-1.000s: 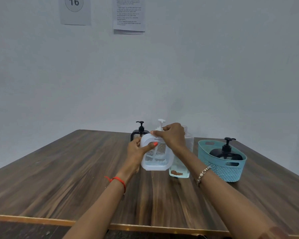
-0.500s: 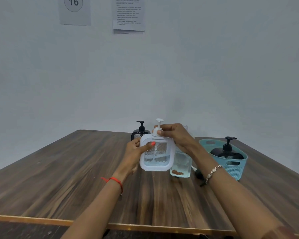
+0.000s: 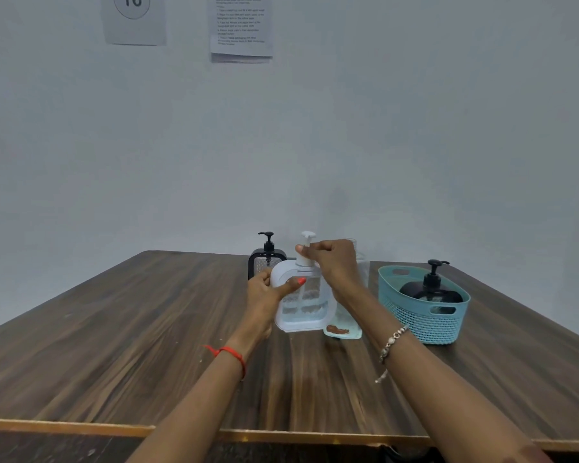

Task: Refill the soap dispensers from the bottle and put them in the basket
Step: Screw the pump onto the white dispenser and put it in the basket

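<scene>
A white, clear-fronted soap dispenser (image 3: 306, 304) stands upright on the table in front of me. My left hand (image 3: 266, 295) grips its left side, thumb across the front. My right hand (image 3: 330, 260) pinches the white pump (image 3: 306, 243) at the dispenser's neck. Behind my right forearm stands the clear refill bottle (image 3: 346, 320), mostly hidden. A black dispenser (image 3: 264, 259) stands behind on the left. Another black dispenser (image 3: 432, 290) lies in the teal basket (image 3: 418, 320) on the right.
The wooden table (image 3: 131, 345) meets a pale wall at its far edge. The table's near edge runs across the bottom of the view. Two paper sheets (image 3: 241, 28) hang on the wall above.
The white dispenser went from tilted to upright and settled on the table. My right hand shifted on the pump at its neck while the left kept its grip on the side.
</scene>
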{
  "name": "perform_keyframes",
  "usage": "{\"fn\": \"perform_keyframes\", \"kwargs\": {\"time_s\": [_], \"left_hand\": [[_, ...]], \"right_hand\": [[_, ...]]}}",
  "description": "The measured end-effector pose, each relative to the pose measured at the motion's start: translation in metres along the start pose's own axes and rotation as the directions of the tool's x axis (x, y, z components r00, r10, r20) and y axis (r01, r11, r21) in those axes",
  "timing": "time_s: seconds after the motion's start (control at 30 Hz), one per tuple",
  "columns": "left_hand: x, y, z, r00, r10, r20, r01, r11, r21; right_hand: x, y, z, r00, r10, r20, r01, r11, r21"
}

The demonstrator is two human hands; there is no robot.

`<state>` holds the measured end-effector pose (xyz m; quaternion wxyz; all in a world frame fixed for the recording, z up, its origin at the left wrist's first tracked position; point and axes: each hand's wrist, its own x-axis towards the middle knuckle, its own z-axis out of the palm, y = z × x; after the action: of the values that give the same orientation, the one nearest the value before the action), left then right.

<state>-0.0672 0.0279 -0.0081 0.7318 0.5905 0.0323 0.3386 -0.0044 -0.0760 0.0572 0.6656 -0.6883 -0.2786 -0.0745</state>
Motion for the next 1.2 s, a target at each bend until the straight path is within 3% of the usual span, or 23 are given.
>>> {"fn": "perform_keyframes", "kwargs": {"time_s": [0.1,0.23,0.43,0.7,1.2], "left_hand": [[0.001,0.000,0.001,1.000,0.003,-0.005,-0.002,0.995,0.096],[-0.003,0.001,0.005,0.999,-0.026,0.031,0.025,0.999,0.020],[-0.005,0.009,0.021,0.996,-0.019,0.083,0.020,1.000,-0.008],[-0.004,0.014,0.082,0.990,0.021,0.138,-0.014,0.998,-0.057],[0.068,0.037,0.217,0.937,0.207,0.282,-0.245,0.964,0.104]], "right_hand": [[-0.001,0.003,-0.001,0.994,0.005,-0.111,-0.001,0.999,0.034],[-0.003,0.000,-0.004,0.993,-0.022,-0.118,0.025,0.999,0.026],[-0.002,0.003,-0.041,0.988,0.033,0.153,-0.021,0.997,-0.074],[0.002,0.009,-0.136,0.931,0.094,0.353,-0.065,0.994,-0.091],[0.094,-0.020,-0.240,0.990,-0.050,0.130,0.076,0.976,-0.202]]}}
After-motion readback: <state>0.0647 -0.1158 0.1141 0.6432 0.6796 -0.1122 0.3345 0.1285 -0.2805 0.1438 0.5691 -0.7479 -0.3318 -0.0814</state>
